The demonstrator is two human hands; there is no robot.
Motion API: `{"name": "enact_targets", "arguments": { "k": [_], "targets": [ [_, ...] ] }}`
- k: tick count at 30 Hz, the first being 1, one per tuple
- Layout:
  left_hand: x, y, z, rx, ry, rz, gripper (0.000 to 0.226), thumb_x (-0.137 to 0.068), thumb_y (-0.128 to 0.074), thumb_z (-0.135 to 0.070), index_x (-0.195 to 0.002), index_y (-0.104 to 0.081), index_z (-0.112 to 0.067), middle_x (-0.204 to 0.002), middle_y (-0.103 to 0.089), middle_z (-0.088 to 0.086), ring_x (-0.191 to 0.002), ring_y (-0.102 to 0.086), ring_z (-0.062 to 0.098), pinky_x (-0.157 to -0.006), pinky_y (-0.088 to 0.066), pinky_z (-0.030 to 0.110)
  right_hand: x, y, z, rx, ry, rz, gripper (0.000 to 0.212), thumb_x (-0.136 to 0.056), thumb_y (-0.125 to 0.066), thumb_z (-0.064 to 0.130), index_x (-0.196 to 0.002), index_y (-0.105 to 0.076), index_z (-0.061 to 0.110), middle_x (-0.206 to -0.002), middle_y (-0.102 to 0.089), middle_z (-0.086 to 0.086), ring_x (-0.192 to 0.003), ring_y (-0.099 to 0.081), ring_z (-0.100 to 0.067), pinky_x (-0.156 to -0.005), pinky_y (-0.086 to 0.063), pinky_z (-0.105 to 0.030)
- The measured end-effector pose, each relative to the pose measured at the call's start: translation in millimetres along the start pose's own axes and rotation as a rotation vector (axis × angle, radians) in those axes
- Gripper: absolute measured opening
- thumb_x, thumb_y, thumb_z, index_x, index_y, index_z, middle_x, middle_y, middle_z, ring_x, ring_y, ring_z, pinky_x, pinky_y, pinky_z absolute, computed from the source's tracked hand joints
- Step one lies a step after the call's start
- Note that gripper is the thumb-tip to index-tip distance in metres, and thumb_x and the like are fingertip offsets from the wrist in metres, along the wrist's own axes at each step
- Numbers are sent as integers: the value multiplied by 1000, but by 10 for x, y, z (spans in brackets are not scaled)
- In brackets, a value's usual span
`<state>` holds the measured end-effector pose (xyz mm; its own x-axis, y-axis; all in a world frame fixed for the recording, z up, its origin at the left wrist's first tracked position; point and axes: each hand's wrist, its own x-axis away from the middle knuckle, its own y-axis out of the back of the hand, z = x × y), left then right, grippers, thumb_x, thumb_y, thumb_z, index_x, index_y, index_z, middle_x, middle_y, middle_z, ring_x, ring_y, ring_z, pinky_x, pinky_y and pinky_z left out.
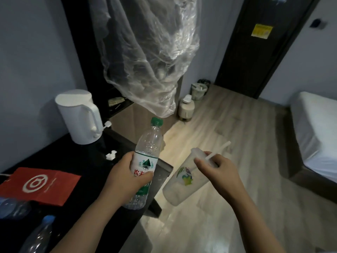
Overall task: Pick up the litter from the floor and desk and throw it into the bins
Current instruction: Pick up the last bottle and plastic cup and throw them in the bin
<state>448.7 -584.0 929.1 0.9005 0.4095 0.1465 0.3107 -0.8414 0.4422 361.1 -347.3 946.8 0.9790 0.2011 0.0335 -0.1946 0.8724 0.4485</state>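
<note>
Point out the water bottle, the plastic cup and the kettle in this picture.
water bottle (148, 143): head view, on the clear shoulder above the label.
plastic cup (175, 194): head view, on the frosted side wall below the print.
kettle (74, 115): head view, on the white body beside the handle.

The water bottle (148, 152) at 7 o'clock is clear, with a green cap (156, 121) and a white label (145, 164) bearing a green mountain emblem and red characters. At 5 o'clock the cup (182, 187) is frosted translucent with a green, yellow and blue print; its straw (218, 149) is white. The table (82, 161) is black. On it at 8 o'clock lies a red paper bag (40, 185) with a white ring logo, at 9 o'clock a white kettle (78, 115), and low at 7 o'clock a clear bottle with a blue cap (48, 219). The floor (228, 125) is pale wood grain. At 1 o'clock the door (255, 42) is dark brown with a yellow notice (261, 31); at 3 o'clock the bed (317, 128) is white
</note>
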Motion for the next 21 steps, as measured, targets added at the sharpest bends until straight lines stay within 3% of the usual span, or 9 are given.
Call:
{"name": "enact_targets", "arguments": {
  "k": [4, 7, 9, 12, 14, 16, 19, 21],
  "targets": [
    [-402, -513, -379, 9, -22, 16, 43, -67, -80, -29, -100, -54, -34, -91, -66, -13, -78, -64, 1, -56, -44, 14, -449, 531, -171, 26, 15, -28, 33, -63, -64, 64, -84, -65, 40, -90, -62, 40, -83, -62, 13, -59, -47, -7],
    [-734, -834, -599, 0, -23, 51, 44, -67, -81, -29, -100, -53, -36, -90, -66, -13, -76, -64, 2, -54, -44, 14, -787, 823, -300, 43, 1, -55, 27, -60, -65, 64, -79, -63, 45, -87, -62, 41, -82, -60, 17, -58, -44, -2],
    [-995, -1032, -714, -4, -32, 62, 43, -66, -81, -30, -98, -53, -38, -87, -67, -12, -74, -65, 3, -54, -44, 15, -1058, 985, -405, 40, -16, -87, 39, -56, -65, 66, -86, -64, 41, -93, -62, 37, -85, -59, 16, -63, -43, -4],
    [-1450, -1321, -882, -15, -44, 107, 43, -68, -81, -31, -98, -52, -39, -86, -68, -13, -71, -66, 2, -50, -45, 13, -1502, 1205, -569, 86, -30, -117, 72, -56, -64, 72, -116, -63, 32, -116, -56, 27, -97, -57, 8, -71, -40, -7],
    [-1804, -1508, -985, -16, -62, 126, 43, -68, -81, -29, -99, -53, -37, -87, -68, -12, -69, -67, 3, -46, -45, 10, -1802, 1348, -656, 112, -45, -119, 80, -56, -64, 74, -122, -61, 28, -120, -58, 21, -100, -58, 3, -73, -42, -11],
    [-2168, -1685, -1112, -7, -81, 141, 44, -67, -81, -28, -101, -54, -36, -88, -68, -11, -70, -67, 4, -46, -45, 10, -2096, 1477, -706, 101, -76, -135, 78, -57, -65, 74, -121, -61, 30, -121, -57, 20, -99, -58, 5, -77, -44, -15],
    [-2699, -1926, -1324, -15, -102, 176, 45, -67, -81, -29, -102, -54, -36, -88, -67, -12, -73, -66, 5, -52, -47, 16, -2543, 1659, -755, 103, -127, -156, 52, -61, -67, 71, -104, -61, 41, -119, -57, 23, -97, -59, 7, -79, -45, -15],
    [-3024, -2077, -1497, -30, -121, 207, 41, -66, -80, -31, -95, -53, -40, -87, -67, -12, -71, -66, 4, -53, -47, 17, -2825, 1779, -764, 114, -149, -186, 55, -64, -69, 67, -110, -59, 39, -118, -58, 21, -95, -59, 5, -77, -44, -13]
  ]
}}
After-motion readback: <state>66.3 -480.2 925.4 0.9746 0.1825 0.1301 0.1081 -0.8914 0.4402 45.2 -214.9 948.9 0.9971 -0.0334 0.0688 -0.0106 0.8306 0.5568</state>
